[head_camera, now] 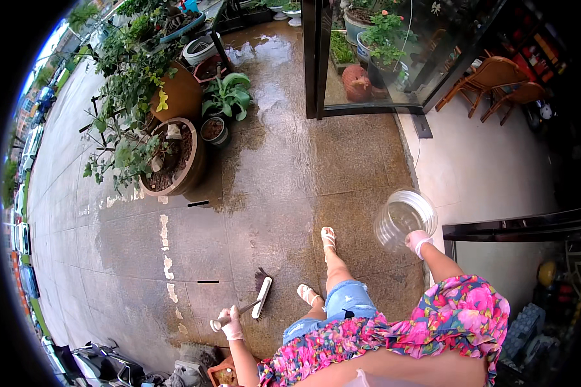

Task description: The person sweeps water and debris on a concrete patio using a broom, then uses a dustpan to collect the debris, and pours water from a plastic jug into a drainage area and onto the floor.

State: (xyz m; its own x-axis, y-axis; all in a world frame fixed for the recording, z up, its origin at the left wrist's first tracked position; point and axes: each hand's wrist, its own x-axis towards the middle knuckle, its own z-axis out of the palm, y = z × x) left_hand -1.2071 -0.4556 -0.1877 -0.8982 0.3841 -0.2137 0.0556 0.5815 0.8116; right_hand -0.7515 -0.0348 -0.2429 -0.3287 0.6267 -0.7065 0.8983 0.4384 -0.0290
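Note:
My left hand point(232, 323), in a thin pale glove, is closed round the handle of a push broom. The white head of the broom point(261, 297), with dark bristles, rests on the wet paving by my sandalled feet. On the other side, my right hand point(418, 242), gloved too, grips a large clear plastic container point(406, 213) at its lower rim. The ribbed container hangs tilted above the floor near the doorway; whether it holds water I cannot tell.
Large potted plants point(174, 164) stand ahead on the left, with a small pot point(215, 131) beside them. An open glass door point(373, 109) is ahead. Wicker chairs point(501, 80) stand indoors on the right. A parked scooter point(106, 365) and a planter point(222, 372) are at the lower left.

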